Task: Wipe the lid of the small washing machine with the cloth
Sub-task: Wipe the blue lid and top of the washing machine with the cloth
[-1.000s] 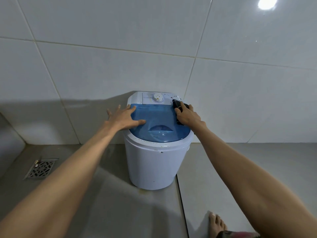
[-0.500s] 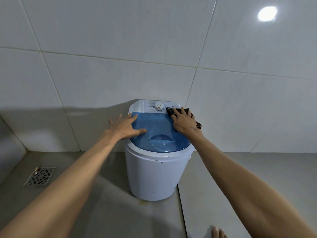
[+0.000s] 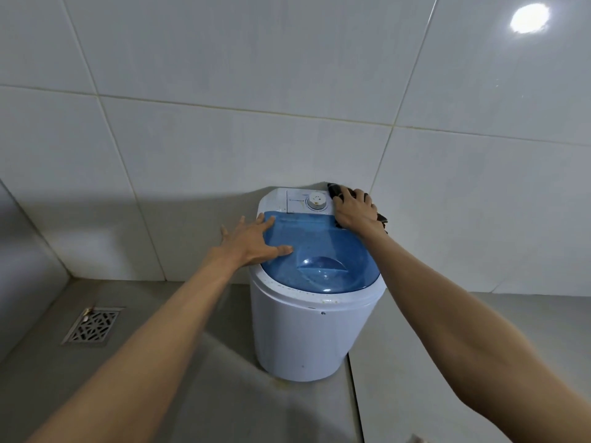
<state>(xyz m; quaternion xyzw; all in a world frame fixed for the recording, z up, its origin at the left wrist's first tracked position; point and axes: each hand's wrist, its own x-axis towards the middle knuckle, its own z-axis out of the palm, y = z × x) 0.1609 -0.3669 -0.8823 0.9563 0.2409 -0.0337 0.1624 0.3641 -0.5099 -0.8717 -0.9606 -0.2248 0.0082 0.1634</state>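
Observation:
A small white washing machine (image 3: 307,334) stands on the floor against the tiled wall. Its translucent blue lid (image 3: 323,251) lies shut, with a white control panel and a round dial (image 3: 317,200) behind it. My left hand (image 3: 252,241) lies flat with spread fingers on the lid's left edge. My right hand (image 3: 355,212) presses a dark cloth (image 3: 334,189) onto the machine's back right corner, beside the dial. Most of the cloth is hidden under the hand; bits show past the fingertips and at the wrist side.
A metal floor drain (image 3: 92,326) sits in the grey floor to the left. White wall tiles (image 3: 287,91) rise right behind the machine, and a side wall (image 3: 22,251) closes the left corner. A toe tip (image 3: 417,439) shows at the bottom edge.
My right hand has slid the cloth from the lid's right rear edge back onto the panel's right corner. The left hand stays on the lid. The camera has tilted up.

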